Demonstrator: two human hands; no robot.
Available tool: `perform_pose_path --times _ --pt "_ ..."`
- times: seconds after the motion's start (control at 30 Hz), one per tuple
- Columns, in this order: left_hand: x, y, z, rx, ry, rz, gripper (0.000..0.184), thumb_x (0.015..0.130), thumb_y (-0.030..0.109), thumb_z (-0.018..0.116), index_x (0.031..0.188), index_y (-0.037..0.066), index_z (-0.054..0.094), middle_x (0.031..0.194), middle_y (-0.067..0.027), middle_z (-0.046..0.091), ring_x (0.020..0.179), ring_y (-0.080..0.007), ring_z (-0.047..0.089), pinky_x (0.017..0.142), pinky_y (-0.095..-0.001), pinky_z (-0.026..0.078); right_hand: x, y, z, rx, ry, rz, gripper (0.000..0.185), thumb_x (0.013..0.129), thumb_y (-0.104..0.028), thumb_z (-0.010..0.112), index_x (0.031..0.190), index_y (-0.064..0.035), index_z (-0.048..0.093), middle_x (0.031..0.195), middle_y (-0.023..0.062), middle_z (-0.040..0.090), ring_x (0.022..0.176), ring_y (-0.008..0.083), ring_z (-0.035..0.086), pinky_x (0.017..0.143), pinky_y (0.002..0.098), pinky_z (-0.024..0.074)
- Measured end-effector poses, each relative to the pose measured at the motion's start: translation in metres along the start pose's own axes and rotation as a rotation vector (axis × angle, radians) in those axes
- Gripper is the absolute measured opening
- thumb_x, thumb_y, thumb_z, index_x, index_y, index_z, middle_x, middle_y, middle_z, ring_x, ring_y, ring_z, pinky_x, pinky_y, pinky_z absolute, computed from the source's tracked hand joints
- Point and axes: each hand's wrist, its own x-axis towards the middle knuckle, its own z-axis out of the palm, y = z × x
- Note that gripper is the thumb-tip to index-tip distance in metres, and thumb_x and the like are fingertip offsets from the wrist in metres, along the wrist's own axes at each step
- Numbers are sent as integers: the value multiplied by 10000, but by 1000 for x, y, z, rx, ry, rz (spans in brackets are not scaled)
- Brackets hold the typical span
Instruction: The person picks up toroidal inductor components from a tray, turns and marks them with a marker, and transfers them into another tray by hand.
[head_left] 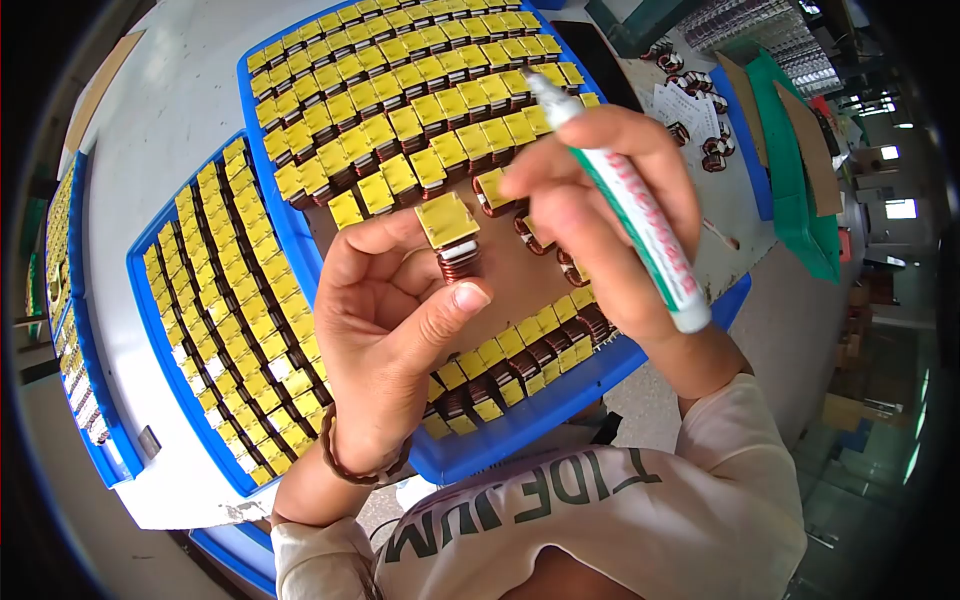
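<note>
My left hand (375,300) pinches a copper-wound coil (458,262) between thumb and fingers. A square yellow plate (446,220) tops this coil, facing up towards the camera. In my right hand (620,210) is a white and green marker pen (640,225) with red lettering. Its tip (535,80) points up and to the left, apart from the held coil. Beneath both hands lies a blue tray (300,225) with rows of similar yellow-topped coils. A few loose coils (530,235) sit near my right hand, partly hidden by it.
A second blue tray (145,290) of yellow-topped coils stands to the left, and another blue tray (90,400) is at the far left. Several bare coils (690,82) and paper (688,112) lie at the upper right. Beyond them is a green bin (800,230).
</note>
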Motion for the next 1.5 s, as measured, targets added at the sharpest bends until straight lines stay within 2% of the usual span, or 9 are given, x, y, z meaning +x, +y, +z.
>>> perform_pose_path --times 0.03,0.07,0.2,0.37,0.53,0.9,1.03,1.4,1.5 --pt "0 0 0 27 8 1 440 760 -4 677 1145 32 467 1035 -119 588 879 -194 602 872 -341 478 0 -5 -2 -110 86 -52 283 864 -134 544 1120 -51 457 811 120 623 665 111 499 603 209 394" --pt "1 0 -1 26 10 3 440 760 -4 677 1145 32 467 1035 -119 588 879 -194 602 872 -341 478 0 -7 -5 -109 82 -53 283 864 -134 544 1120 -51 457 811 120 623 665 111 499 603 209 394" --pt "1 -3 -2 -53 -21 85 439 750 -42 669 1127 52 464 1067 -120 576 916 -205 592 877 -332 470 0 -11 -13 -64 -201 -202 276 914 -287 498 1018 -33 529 616 58 613 553 103 496 556 205 385" --pt "1 -5 -7 4 -26 124 451 737 -79 662 1116 70 467 1098 -120 564 969 -203 572 880 -313 459 -2 -11 -5 -255 -178 -205 341 904 -357 512 900 -25 589 538 27 599 466 105 504 510 203 373" --pt "1 -5 -6 -7 -43 121 456 735 -93 657 1113 74 466 1106 -117 557 1002 -199 555 881 -299 450 -2 -10 -1 -279 -169 -200 309 893 -319 533 838 -23 608 578 43 618 426 117 523 484 209 378" --pt "2 -5 -6 1 -88 153 463 729 -92 664 1114 71 465 1099 -113 565 988 -200 565 883 -309 452 0 -8 0 -318 -177 -234 224 863 -228 569 844 -8 610 563 44 604 434 126 544 469 213 392" --pt "2 -4 -2 -18 13 103 497 699 -168 653 1087 35 420 1046 -157 572 926 -209 603 791 -274 519 0 -9 -1 -317 -181 -222 197 861 -190 551 855 0 603 567 52 597 439 140 550 456 211 397" --pt "3 -2 0 -64 47 44 496 696 -171 652 1094 36 441 1056 -151 580 917 -196 601 793 -276 511 -3 -9 -2 -263 -139 -184 178 855 -139 520 882 27 578 588 84 582 449 149 550 436 216 416" --pt "2 -5 -7 -35 -47 41 438 756 -34 664 1134 52 461 1092 -145 576 975 -206 582 871 -347 478 -3 -11 0 -258 -66 -148 178 853 -129 521 909 34 568 625 98 588 433 145 531 430 219 412"
